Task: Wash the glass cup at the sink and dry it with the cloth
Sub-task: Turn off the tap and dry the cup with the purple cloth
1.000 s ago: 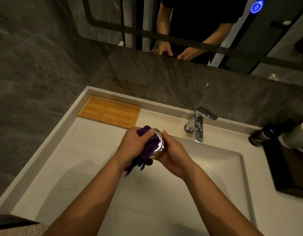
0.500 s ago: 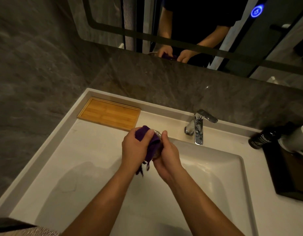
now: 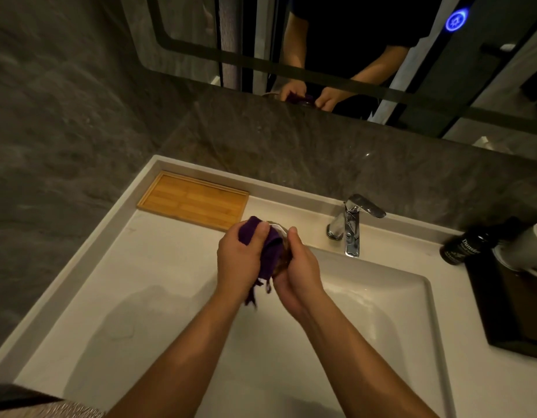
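Both forearms reach up from the bottom edge to frame centre, hands meeting over the sink's [image 3: 381, 312] left rim. Left hand [image 3: 240, 260] clenched on the purple cloth [image 3: 268, 251], pressing it against the cup [image 3: 283, 251]. Right hand [image 3: 300, 273] wraps the cup from the right, thumb up. Cup mostly hidden; only a glassy rim and brownish side show. Cloth tail hangs below the hands.

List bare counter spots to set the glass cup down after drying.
Free: white counter between bamboo tray and basin, left of the hands; the tray is bare too. Crowded: right side, dark bottle and black tray past the faucet.
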Tool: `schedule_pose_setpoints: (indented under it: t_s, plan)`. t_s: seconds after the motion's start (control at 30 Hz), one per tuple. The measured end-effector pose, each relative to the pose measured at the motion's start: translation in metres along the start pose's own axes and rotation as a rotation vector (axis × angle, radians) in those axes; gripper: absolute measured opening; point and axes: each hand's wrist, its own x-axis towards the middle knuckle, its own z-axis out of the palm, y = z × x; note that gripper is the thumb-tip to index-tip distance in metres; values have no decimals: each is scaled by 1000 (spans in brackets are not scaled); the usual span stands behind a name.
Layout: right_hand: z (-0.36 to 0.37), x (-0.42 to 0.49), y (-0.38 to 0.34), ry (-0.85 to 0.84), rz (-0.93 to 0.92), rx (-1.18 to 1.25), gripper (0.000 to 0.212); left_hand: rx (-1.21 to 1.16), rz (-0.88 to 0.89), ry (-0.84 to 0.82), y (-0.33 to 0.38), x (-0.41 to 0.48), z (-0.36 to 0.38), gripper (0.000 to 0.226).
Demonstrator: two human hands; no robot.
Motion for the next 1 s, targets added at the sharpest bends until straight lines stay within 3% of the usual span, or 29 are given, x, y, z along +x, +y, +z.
schedule_pose_setpoints:
  t_s: [0.07, 0.13, 0.2, 0.3, 0.37, 0.43, 0.53, 0.6, 0.67, 0.83, 0.9, 1.0]
  plan:
    - [4, -4, 7, 7, 48, 62, 44, -125, -101, 139, -4, -12, 12, 45]
    - [0, -4, 7, -6, 65, 23, 46, -108, -109, 139, -7, -13, 11, 44]
    - [-11, 2, 0, -55, 21, -53, 49, -22, -28, 3, -10, -3, -2, 37]
    - [-23, 5, -16, -128, -11, -313, 46, 119, 73, -354, -5, 9, -22, 36]
    - [-22, 4, -18, -136, -9, -340, 45, 155, 108, -423, -4, 10, -23, 39]
    - [-17, 3, -12, -64, -26, -233, 44, 94, 112, -256, -6, 2, -14, 40]
    - [-5, -2, 5, -7, 39, 59, 48, -111, -22, 94, -8, -20, 10, 44]
    - [-4, -3, 10, -12, 83, 91, 52, -148, -74, 169, -11, -26, 16, 44]
    - [-11, 2, 6, -9, 55, 27, 52, -80, -32, 81, -15, -17, 8, 42]
    - [-20, 8, -11, -17, -23, -302, 50, 177, 113, -379, -7, 6, -18, 40]
    - [-14, 7, -5, 25, -16, -195, 47, 145, 121, -261, -6, -1, -9, 40]
    - [-2, -4, 8, 48, 25, 24, 39, -47, 27, 138, -7, -21, 10, 45]
